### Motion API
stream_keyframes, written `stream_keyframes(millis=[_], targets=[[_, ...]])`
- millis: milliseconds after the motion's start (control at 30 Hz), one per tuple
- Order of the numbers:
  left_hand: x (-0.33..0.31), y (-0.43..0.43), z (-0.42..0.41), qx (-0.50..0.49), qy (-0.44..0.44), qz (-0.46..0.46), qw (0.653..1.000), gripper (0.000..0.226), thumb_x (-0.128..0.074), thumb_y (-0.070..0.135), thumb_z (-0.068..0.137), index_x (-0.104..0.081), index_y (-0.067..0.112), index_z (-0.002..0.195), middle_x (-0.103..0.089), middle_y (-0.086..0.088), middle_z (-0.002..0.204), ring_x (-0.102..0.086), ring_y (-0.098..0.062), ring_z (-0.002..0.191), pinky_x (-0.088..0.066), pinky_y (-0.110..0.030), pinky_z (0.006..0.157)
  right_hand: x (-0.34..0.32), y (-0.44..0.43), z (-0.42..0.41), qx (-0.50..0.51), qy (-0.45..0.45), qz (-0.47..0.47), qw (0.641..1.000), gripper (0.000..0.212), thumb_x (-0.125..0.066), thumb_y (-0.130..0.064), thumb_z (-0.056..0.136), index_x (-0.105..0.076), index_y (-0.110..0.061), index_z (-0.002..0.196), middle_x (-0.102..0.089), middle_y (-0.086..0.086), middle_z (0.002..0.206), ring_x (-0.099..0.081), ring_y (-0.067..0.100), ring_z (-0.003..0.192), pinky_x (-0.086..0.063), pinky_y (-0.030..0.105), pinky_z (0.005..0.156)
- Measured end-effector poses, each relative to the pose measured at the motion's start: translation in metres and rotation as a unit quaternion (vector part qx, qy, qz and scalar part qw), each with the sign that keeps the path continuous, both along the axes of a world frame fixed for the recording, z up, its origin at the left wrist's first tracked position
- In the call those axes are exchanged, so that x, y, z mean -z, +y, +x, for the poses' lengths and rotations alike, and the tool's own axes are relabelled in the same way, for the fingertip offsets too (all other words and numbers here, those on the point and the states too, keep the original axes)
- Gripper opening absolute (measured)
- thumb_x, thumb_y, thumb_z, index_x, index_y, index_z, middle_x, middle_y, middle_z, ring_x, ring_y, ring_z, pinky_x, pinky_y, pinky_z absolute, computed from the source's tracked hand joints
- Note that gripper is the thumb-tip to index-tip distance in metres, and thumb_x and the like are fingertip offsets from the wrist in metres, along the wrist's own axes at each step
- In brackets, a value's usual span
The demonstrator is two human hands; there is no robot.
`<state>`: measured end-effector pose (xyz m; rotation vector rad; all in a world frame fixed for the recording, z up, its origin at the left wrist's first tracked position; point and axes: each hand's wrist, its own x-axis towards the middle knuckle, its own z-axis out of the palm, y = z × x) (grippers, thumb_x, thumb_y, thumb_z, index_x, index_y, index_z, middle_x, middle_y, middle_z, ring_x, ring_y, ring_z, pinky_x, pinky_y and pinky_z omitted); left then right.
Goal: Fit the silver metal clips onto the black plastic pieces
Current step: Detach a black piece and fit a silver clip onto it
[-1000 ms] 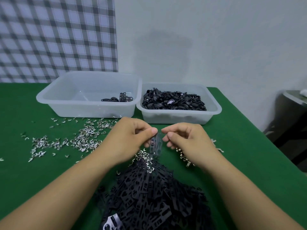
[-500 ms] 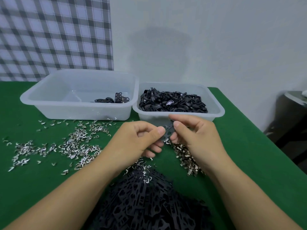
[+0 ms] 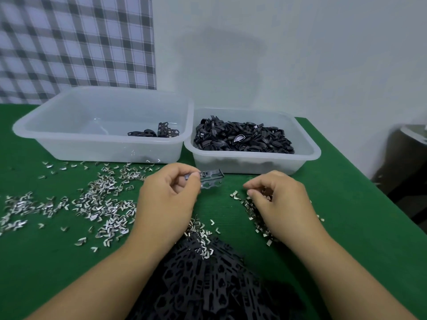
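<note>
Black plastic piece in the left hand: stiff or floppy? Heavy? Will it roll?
Probably stiff: the black plastic piece juts sideways from the left hand, pinched at one end, without drooping. Likely light: it looks thin and full of cutouts. It is flat, so unlikely to roll.

Brightness: I see a bright, evenly lit, cool-toned room; no lamp is in view.
Shadows: a broad, faint shadow lies on the white wall [image 3: 221, 65].
Glare: the silver metal clips [image 3: 104, 204] throw small glints (nothing looks blown out).
Blur: the black plastic piece [image 3: 212, 176] pinched by the left hand [image 3: 168, 197] is smeared.
Distortion: the checked curtain [image 3: 76, 42] leans and bows toward the left edge.
</note>
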<state>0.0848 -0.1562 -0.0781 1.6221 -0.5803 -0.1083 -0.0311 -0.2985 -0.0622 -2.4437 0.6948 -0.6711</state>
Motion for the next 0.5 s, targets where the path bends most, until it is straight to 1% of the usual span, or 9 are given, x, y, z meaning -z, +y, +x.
stream_keyframes(millis=[67, 167, 267, 367, 400, 500], targets=[[0.001, 0.001, -0.001, 0.008, 0.004, 0.002, 1.000, 0.013, -0.062, 0.023, 0.083, -0.068, 0.033, 0.078, -0.062, -0.013, 0.069, -0.052, -0.015, 0.057, -0.049, -0.034, 0.053, 0.000, 0.001, 0.002, 0.001, 0.023, -0.020, 1.000, 0.012, -0.064, -0.016, 0.084, -0.072, -0.025, 0.087, -0.057, -0.014, 0.083, -0.052, 0.010, 0.088, -0.040, 0.024, 0.080], [0.002, 0.001, -0.001, 0.016, 0.010, 0.002, 1.000, 0.013, -0.061, 0.024, 0.083, -0.068, 0.033, 0.077, -0.060, -0.014, 0.068, -0.050, -0.013, 0.056, -0.045, -0.028, 0.050, -0.001, 0.001, 0.007, 0.006, 0.055, -0.032, 0.998, 0.010, -0.064, -0.020, 0.084, -0.071, -0.026, 0.086, -0.057, -0.011, 0.083, -0.052, 0.015, 0.091, -0.044, 0.030, 0.082], [0.002, 0.001, -0.002, 0.018, 0.013, 0.001, 1.000, 0.013, -0.061, 0.022, 0.083, -0.067, 0.032, 0.077, -0.060, -0.016, 0.069, -0.049, -0.014, 0.055, -0.044, -0.029, 0.051, -0.005, -0.002, 0.013, 0.009, 0.085, -0.040, 0.996, 0.012, -0.063, -0.019, 0.085, -0.071, -0.025, 0.091, -0.056, -0.010, 0.083, -0.053, 0.016, 0.089, -0.045, 0.028, 0.081], [0.001, 0.001, -0.002, 0.021, 0.014, 0.000, 1.000, 0.013, -0.061, 0.021, 0.083, -0.067, 0.031, 0.077, -0.061, -0.016, 0.069, -0.049, -0.014, 0.056, -0.045, -0.030, 0.052, -0.009, -0.004, 0.019, -0.007, 0.099, -0.026, 0.995, 0.017, -0.062, -0.016, 0.086, -0.071, -0.027, 0.097, -0.055, -0.012, 0.085, -0.051, 0.006, 0.080, -0.039, 0.019, 0.074], [0.001, 0.001, -0.002, 0.022, 0.014, 0.001, 1.000, 0.013, -0.061, 0.021, 0.083, -0.067, 0.031, 0.077, -0.061, -0.016, 0.069, -0.049, -0.014, 0.056, -0.045, -0.030, 0.052, -0.010, -0.004, 0.020, -0.018, 0.111, -0.020, 0.993, 0.017, -0.062, -0.017, 0.087, -0.071, -0.027, 0.098, -0.057, -0.012, 0.088, -0.052, 0.005, 0.079, -0.039, 0.018, 0.074], [0.001, 0.001, -0.002, 0.020, 0.013, 0.003, 1.000, 0.012, -0.061, 0.021, 0.083, -0.067, 0.030, 0.077, -0.061, -0.016, 0.068, -0.049, -0.014, 0.055, -0.045, -0.030, 0.051, -0.011, -0.001, 0.024, -0.046, 0.133, -0.012, 0.990, 0.016, -0.063, -0.019, 0.087, -0.071, -0.026, 0.099, -0.063, -0.007, 0.097, -0.058, 0.010, 0.086, -0.048, 0.025, 0.081]])
